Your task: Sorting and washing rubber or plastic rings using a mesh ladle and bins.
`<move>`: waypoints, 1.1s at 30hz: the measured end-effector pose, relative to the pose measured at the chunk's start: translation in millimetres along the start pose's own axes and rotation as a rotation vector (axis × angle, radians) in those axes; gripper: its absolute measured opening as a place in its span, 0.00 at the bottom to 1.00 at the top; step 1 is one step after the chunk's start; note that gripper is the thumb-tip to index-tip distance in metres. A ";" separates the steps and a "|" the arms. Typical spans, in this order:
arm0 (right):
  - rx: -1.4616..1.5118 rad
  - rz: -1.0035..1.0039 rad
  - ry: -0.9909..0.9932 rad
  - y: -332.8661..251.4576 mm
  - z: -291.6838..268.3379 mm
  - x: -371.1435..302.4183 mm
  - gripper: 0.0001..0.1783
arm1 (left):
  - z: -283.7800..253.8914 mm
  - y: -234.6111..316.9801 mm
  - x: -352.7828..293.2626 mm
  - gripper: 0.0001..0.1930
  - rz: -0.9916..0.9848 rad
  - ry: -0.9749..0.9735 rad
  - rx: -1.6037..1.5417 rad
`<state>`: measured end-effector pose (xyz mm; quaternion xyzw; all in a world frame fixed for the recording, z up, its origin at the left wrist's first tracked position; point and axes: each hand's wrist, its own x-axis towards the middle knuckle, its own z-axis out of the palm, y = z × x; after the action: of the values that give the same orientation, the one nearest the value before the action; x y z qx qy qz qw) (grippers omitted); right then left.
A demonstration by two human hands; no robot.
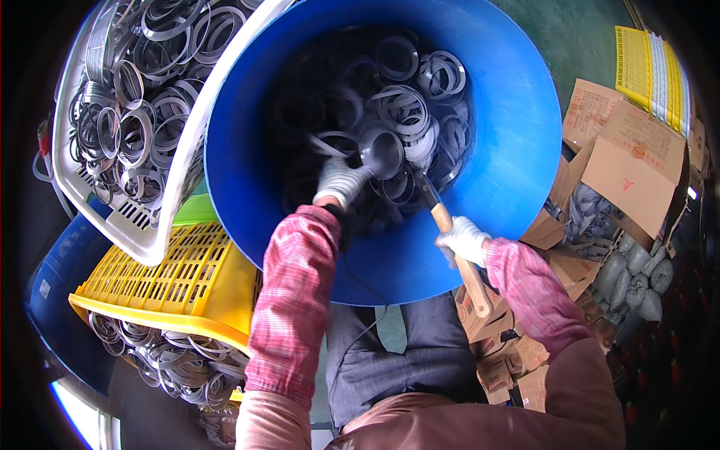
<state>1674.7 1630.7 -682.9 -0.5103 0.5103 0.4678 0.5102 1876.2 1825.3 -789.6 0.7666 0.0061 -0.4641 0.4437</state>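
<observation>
head view: both gloved hands deep inside blue barrel (517, 135), left hand (341, 182) clutching metal ring (382, 154), right hand (463, 240) wooden-handled tool (459, 259)

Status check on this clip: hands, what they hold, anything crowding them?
Left hand gloved, down among metal rings inside blue barrel. Right hand grips ladle. White basket leans alongside.

Both gloved hands, left (341, 182) and right (463, 238), closed, forearms reaching forward.

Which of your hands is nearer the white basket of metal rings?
Left. The left hand is inside the blue barrel, on the side toward the white basket. The right hand holds the wooden handle at the barrel's near rim, farther off.
</observation>
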 end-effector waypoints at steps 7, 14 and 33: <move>-0.010 -0.067 -0.048 -7.6 -19.0 27.3 0.07 | 34.1 6.2 -0.6 0.57 -0.036 0.050 0.274; 0.104 -0.064 -0.049 6.7 -23.6 -4.1 0.09 | 67.1 16.5 -4.7 0.61 -0.055 0.164 0.286; 0.270 -0.086 -0.136 150.4 -68.1 -233.3 0.09 | 137.8 156.9 -220.4 0.51 0.128 0.261 0.363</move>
<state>1511.9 1579.1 -453.6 -0.4254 0.5106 0.4062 0.6271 1719.6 1724.4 -549.9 0.8861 -0.0686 -0.3256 0.3225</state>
